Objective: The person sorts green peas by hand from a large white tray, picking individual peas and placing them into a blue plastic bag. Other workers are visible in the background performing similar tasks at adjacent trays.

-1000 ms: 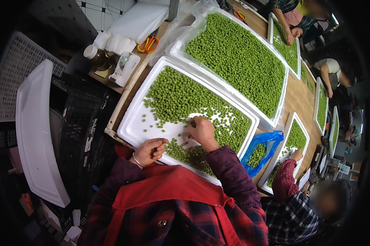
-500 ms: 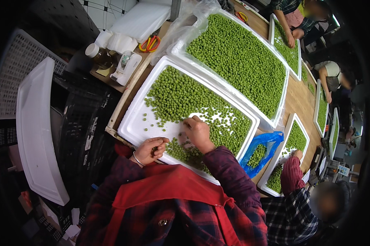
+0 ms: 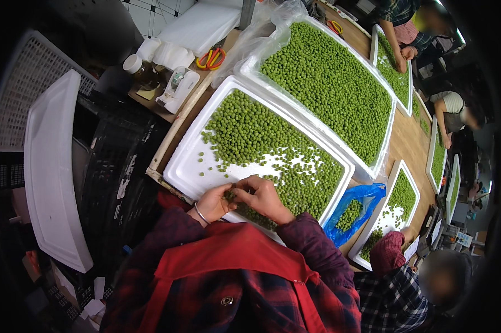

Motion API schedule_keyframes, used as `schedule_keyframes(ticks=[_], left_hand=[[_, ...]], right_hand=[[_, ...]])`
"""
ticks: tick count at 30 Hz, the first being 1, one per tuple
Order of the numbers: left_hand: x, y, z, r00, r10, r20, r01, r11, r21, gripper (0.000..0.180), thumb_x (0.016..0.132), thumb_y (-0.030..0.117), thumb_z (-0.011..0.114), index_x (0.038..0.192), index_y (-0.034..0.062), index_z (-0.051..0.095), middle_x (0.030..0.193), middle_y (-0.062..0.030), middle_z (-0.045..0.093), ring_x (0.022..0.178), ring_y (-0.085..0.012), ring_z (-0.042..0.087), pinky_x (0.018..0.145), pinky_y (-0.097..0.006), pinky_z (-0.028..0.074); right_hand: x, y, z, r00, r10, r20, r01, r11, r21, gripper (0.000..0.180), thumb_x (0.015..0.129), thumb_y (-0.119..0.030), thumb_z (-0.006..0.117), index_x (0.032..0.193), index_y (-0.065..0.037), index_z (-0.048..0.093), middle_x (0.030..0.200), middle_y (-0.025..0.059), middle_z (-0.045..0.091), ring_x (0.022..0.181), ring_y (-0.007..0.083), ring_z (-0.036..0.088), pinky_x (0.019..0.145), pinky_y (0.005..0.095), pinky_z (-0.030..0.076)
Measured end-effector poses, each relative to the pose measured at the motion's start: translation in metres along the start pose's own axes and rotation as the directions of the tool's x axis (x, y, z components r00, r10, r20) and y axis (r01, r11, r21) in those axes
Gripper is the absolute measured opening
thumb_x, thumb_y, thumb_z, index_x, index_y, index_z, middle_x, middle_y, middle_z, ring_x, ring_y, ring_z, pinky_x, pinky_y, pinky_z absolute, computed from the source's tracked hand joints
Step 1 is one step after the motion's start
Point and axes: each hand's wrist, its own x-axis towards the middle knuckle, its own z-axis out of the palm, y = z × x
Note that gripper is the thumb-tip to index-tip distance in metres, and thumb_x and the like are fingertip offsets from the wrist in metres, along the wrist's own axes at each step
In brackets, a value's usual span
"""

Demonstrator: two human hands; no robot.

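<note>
A white foam tray (image 3: pixel 195 172) lies in front of me, with small round green peas (image 3: pixel 245 122) heaped on its far side and scattered toward the right. Over its near edge, my left hand (image 3: pixel 212 205) is cupped, fingers curled round some peas that show only partly. My right hand (image 3: pixel 264 198) meets it there, thumb and fingertips pinched together at the left fingers. Whatever the right fingertips hold is too small and covered to make out.
Behind the tray stands a larger plastic-lined box (image 3: pixel 331 94) full of peas. A blue bag (image 3: pixel 361 194) with peas lies to the right. Scissors (image 3: pixel 210 58) and a lidded jar (image 3: pixel 144 72) are at the far left. Co-workers handle other trays (image 3: pixel 367 238) along the table.
My right hand has come back from the peas in the tray to my left hand. The left hand has shifted slightly right, and the two hands now touch.
</note>
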Motion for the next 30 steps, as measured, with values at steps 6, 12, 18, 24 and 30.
schedule_keyframes(ticks=[6,12,18,24,30], left_hand=[[0.002,0.001,-0.013,0.974,-0.104,0.199,0.111,0.993,-0.029,0.023,0.094,0.023,0.046,0.101,0.0034,0.056,0.082,-0.0016,0.054,0.064,-0.0095,0.048,0.052,-0.019,0.037],[-0.002,0.003,-0.013,0.985,-0.058,0.164,0.061,0.998,-0.014,0.022,0.094,0.022,0.047,0.100,0.0033,0.055,0.082,-0.0015,0.052,0.062,-0.0087,0.046,0.050,-0.019,0.035],[-0.004,0.005,-0.008,0.991,-0.056,0.125,0.053,0.998,0.026,0.022,0.093,0.023,0.048,0.098,0.0027,0.055,0.081,-0.0020,0.050,0.060,-0.0094,0.044,0.049,-0.019,0.036],[-0.003,0.003,-0.013,0.986,-0.004,0.166,0.001,1.000,0.021,0.023,0.093,0.020,0.048,0.106,0.0017,0.057,0.087,-0.0037,0.056,0.067,-0.0101,0.051,0.056,-0.021,0.041],[-0.005,-0.007,0.009,0.980,0.166,0.106,-0.175,0.981,0.087,0.027,0.094,0.015,0.045,0.114,-0.0005,0.054,0.103,-0.0067,0.059,0.092,-0.0160,0.058,0.079,-0.028,0.049]], right_hand=[[0.016,0.049,0.001,0.920,-0.116,-0.374,-0.045,0.917,-0.395,0.013,0.078,-0.015,0.062,0.084,-0.005,0.067,0.074,0.0142,0.064,0.062,0.0312,0.062,0.056,0.0376,0.049],[0.029,0.054,0.011,0.909,-0.252,-0.333,0.003,0.802,-0.598,0.007,0.076,-0.015,0.062,0.075,-0.007,0.062,0.068,0.0095,0.061,0.054,0.0291,0.059,0.049,0.0386,0.048],[0.037,0.058,0.016,0.945,-0.172,-0.280,-0.051,0.765,-0.642,0.009,0.074,-0.016,0.064,0.079,-0.007,0.064,0.070,0.0115,0.062,0.055,0.0304,0.060,0.050,0.0393,0.048],[0.032,0.043,0.010,0.918,-0.150,-0.368,-0.041,0.885,-0.463,0.010,0.074,-0.015,0.063,0.074,-0.005,0.062,0.070,0.0131,0.063,0.057,0.0314,0.061,0.052,0.0374,0.049],[-0.017,0.002,0.020,0.970,0.097,-0.222,-0.094,0.995,0.027,0.011,0.074,-0.013,0.064,0.077,-0.002,0.063,0.068,0.0153,0.063,0.057,0.0279,0.063,0.054,0.0347,0.050]])
